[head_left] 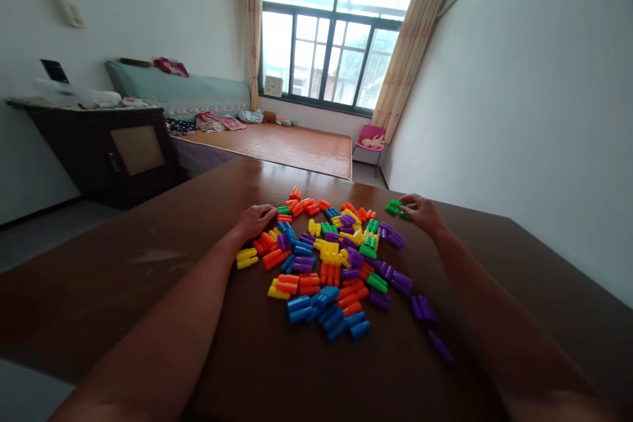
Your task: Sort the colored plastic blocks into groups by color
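Note:
Bullet-shaped plastic toy blocks in several colours lie in a loose pile on the dark table. My left hand [256, 220] is at the pile's far left edge, its fingers closed at the end of a green toy block [283, 210]. Off to the right, my right hand [421, 212] pinches another green toy block [404, 212], partly hidden by the fingers. Beside it sits a small group of green blocks [393, 206]. Between my arms are blue blocks [330, 316], orange blocks [330, 274], yellow blocks [328, 249] and purple blocks [395, 279].
The brown table [163, 250] reaches toward a bed [291, 145] under the window. A dark cabinet [93, 151] stands at the left. A pink chair [370, 138] holding a soft toy is by the right wall. One purple block [440, 347] lies near my right forearm.

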{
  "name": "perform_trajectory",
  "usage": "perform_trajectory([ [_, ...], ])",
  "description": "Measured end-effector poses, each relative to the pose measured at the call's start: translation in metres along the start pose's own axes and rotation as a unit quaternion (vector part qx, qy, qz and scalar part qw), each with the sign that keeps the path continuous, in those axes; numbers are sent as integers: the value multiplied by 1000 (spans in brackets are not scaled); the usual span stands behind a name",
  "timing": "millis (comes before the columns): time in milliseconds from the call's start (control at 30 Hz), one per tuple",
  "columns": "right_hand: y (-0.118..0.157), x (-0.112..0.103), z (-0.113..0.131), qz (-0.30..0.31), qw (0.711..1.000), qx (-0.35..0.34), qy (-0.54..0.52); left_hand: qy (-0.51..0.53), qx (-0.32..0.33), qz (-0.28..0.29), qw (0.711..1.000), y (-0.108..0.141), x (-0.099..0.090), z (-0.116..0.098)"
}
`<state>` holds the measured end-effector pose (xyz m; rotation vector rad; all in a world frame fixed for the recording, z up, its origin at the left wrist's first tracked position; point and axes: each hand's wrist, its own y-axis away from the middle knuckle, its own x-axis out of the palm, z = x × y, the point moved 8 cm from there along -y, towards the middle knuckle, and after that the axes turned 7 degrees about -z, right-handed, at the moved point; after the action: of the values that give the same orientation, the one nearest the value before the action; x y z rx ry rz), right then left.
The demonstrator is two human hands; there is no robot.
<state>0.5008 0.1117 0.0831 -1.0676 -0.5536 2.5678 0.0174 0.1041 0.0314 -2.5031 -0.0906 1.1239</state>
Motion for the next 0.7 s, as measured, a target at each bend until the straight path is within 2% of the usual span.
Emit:
perform_trajectory([
  [100,18,-29,-57,-24,993,13,118,-7,3,4,1000,-1,-1,0],
  [200,35,-35,-93,-8,985,26,170,-10,3,7,1000,-2,-2,0],
  [267,41,-32,-106,17,986,40,160,-8,-2,8,1000,-2,-3,0],
  [400,40,-23,-105,37,991,31,129,4,-18,12,1000,-2,-4,0],
  [567,32,-17,-93,-27,981,-5,193,5,-30,7,1000,-3,-4,2],
  [700,30,-17,-98,-69,971,-11,230,0,-26,6,1000,-3,-4,3],
])
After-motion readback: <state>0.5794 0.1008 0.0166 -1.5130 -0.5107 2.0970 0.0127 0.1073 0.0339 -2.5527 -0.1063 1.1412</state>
